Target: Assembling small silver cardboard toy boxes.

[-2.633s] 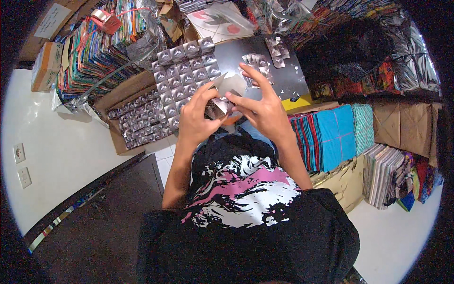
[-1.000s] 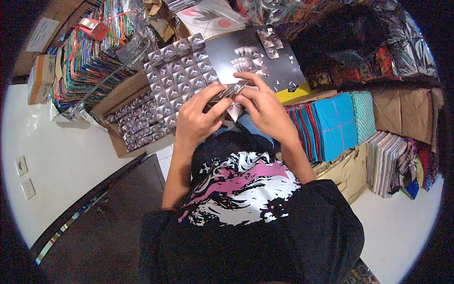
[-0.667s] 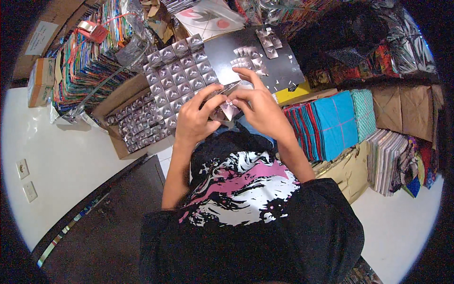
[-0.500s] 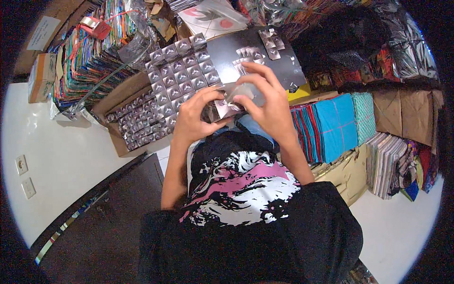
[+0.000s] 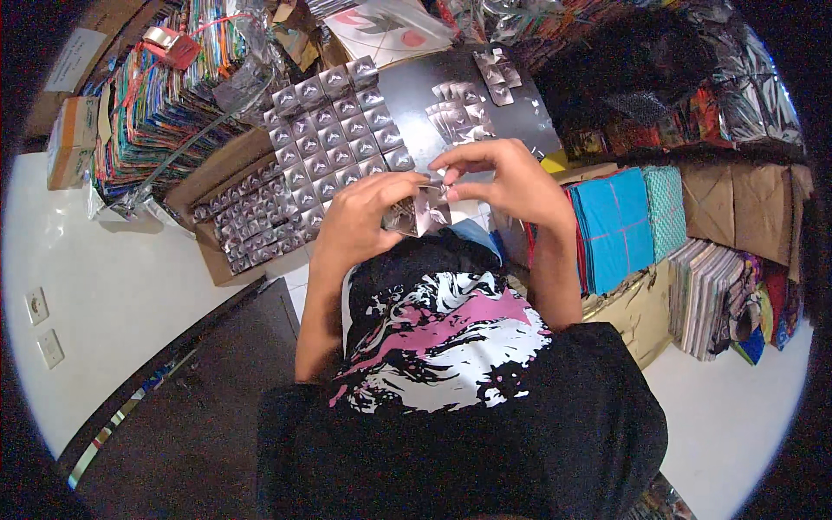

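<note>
My left hand (image 5: 360,221) grips a small grey-brown printed cardboard box (image 5: 431,212) from its left side, close in front of my chest. One end of this box stands open with its flaps up. The thumb and forefinger of my right hand (image 5: 510,184) pinch a flap at its upper edge. Beyond them, several flat printed card pieces (image 5: 457,111) lie fanned on a black tabletop (image 5: 407,82). To the left are rows of matching closed boxes (image 5: 334,136), packed side by side.
A long brown carton (image 5: 212,256) holds more of these boxes. Tall stacks of packaged goods (image 5: 160,113) stand at the far left, with a red tape dispenser (image 5: 173,49) on top. At the right are blue folded cloths (image 5: 614,227) and a brown paper parcel (image 5: 737,208).
My right hand has turned and come nearer, now pinching the box's edge rather than reaching over it. The box has tipped, showing more of its printed side, and more flat cards are uncovered.
</note>
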`<state>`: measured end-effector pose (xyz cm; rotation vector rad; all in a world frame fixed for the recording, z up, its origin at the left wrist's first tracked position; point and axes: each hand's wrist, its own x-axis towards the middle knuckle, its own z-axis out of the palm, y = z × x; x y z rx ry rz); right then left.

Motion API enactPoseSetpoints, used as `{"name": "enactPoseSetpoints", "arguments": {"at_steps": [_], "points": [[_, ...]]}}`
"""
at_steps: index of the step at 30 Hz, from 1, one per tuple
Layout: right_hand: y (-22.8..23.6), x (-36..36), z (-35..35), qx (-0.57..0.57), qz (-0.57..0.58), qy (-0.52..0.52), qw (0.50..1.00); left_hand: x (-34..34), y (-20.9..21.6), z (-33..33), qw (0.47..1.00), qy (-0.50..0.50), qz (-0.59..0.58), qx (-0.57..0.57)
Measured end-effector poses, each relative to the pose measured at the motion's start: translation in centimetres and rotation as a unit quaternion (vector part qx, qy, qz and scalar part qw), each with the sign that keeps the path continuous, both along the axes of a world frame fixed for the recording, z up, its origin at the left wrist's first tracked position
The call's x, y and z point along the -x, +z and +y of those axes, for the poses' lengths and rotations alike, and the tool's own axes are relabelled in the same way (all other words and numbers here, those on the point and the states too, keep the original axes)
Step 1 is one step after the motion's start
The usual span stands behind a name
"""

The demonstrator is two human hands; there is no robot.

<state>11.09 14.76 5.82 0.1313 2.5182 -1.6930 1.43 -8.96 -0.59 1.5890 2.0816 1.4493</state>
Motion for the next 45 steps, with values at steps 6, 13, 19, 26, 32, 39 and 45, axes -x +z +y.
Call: {"name": "enactPoseSetpoints", "arguments": {"at_steps": [6, 13, 19, 26, 32, 39, 45], "points": [[-1.2, 1.2, 2.4, -0.034, -0.034, 0.146, 0.988, -0.6, 0.7, 0.6, 0.997, -0.014, 0.027, 0.066], [-1.6, 1.6, -0.5, -0.138, 0.009, 0.061, 0.988, -0.5, -0.1, -0.2, 0.993, 0.008, 0.011, 0.114], [-0.6, 1.7, 0.4, -0.070, 0.031, 0.075, 0.994, -0.1, 0.3, 0.1, 0.997, -0.008, 0.003, 0.074], [-0.5, 1.5, 0.1, -0.092, 0.050, 0.059, 0.993, 0.1, -0.1, 0.1, 0.998, 0.015, -0.043, 0.042], [-0.6, 0.9, -0.2, -0.077, 0.058, 0.016, 0.995, 0.4, 1.0, 0.5, 0.997, 0.019, -0.047, 0.058], [0.2, 0.0, -1.7, -0.172, 0.182, 0.047, 0.967, 0.6, 0.9, 0.1, 0.997, 0.014, -0.053, 0.058], [-0.5, 0.0, -2.0, -0.259, 0.203, 0.067, 0.942, 0.7, 0.5, -0.2, 0.997, 0.034, -0.048, 0.055]]}}
